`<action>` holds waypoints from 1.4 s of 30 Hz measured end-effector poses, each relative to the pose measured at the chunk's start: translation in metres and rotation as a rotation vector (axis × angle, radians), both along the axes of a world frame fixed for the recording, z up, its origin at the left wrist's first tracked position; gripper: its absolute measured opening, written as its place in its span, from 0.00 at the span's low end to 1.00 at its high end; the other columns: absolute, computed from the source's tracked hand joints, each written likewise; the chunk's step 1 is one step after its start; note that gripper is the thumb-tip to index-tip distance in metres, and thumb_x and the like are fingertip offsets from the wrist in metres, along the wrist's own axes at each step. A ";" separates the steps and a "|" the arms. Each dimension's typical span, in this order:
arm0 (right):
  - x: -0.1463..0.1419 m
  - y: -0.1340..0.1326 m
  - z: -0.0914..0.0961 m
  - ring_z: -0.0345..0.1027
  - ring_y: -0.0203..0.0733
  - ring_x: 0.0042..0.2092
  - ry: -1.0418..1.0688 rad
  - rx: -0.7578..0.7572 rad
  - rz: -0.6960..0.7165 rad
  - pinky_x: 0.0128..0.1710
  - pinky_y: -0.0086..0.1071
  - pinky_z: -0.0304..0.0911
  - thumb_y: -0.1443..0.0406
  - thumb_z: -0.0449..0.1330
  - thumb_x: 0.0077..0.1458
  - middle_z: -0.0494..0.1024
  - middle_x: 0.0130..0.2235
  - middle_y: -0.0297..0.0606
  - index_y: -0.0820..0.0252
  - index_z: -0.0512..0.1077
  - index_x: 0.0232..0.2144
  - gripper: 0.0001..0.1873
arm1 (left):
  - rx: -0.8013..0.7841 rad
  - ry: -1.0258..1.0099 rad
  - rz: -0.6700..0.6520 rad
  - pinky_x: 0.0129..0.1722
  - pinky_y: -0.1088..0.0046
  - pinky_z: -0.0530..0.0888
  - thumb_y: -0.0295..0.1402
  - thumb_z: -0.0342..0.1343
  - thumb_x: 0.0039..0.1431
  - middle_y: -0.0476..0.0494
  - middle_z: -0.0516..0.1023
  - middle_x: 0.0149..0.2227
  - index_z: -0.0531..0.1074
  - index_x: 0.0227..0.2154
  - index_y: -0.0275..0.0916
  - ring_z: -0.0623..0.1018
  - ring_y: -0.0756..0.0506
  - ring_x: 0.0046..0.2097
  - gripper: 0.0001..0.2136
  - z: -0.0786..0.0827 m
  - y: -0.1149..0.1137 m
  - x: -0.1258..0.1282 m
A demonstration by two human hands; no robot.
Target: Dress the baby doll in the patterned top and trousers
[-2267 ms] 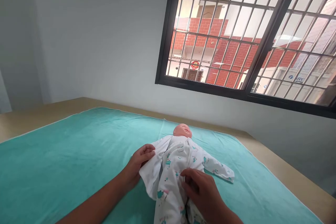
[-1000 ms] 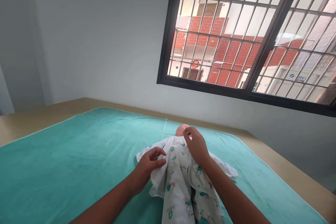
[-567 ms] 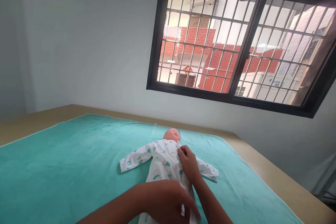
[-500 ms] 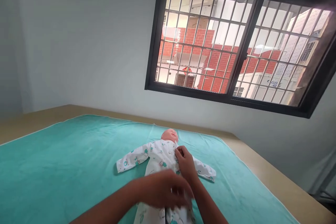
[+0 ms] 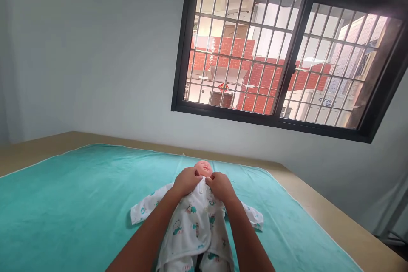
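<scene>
A baby doll (image 5: 204, 167) lies on its back, head toward the wall, in a white printed baby outfit (image 5: 191, 225) with its sleeves spread to both sides. At the outfit's neckline my left hand (image 5: 187, 180) is closed, its thumb and fingers pinching the collar just below the doll's chin. My right hand (image 5: 220, 185) pinches the other side of the collar, a short way from the left. Between them the front edge of the top shows. The fingertips partly hide the fabric they hold. Lower down, the top's hem hangs over the printed trouser legs.
A turquoise blanket (image 5: 79, 204) is spread under the doll on a tan table surface (image 5: 318, 197). Behind it rises a pale wall (image 5: 95, 59) with a dark-framed, barred window (image 5: 242, 117). Some metal bars (image 5: 390, 216) stand at the right edge.
My left hand has moved up from over the doll's lower body to the collar and grips it. My right hand has moved slightly up to the neckline. The view has shifted a little.
</scene>
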State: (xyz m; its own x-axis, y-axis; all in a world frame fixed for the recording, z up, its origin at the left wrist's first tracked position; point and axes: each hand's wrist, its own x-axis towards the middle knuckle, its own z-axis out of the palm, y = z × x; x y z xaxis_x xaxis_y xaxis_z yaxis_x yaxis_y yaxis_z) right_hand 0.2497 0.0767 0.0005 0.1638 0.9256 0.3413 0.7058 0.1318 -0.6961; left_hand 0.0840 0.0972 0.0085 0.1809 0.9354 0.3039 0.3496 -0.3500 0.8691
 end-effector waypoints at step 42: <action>-0.005 -0.005 -0.014 0.54 0.29 0.24 0.777 -0.175 0.343 0.24 0.25 0.48 0.58 0.69 0.42 0.68 0.21 0.28 0.64 0.77 0.31 0.16 | -0.330 -0.475 -0.141 0.22 0.79 0.61 0.33 0.64 0.46 0.51 0.71 0.22 0.68 0.28 0.37 0.68 0.54 0.24 0.11 -0.009 -0.005 0.010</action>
State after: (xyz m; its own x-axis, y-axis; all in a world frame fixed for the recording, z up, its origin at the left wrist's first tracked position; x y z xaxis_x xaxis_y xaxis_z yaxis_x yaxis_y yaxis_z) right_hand 0.2447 0.0719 -0.0140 -0.0064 0.9953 0.0967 -0.0369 0.0964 -0.9947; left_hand 0.0935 0.0920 -0.0006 0.2257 0.9709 0.0796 -0.1346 -0.0499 0.9896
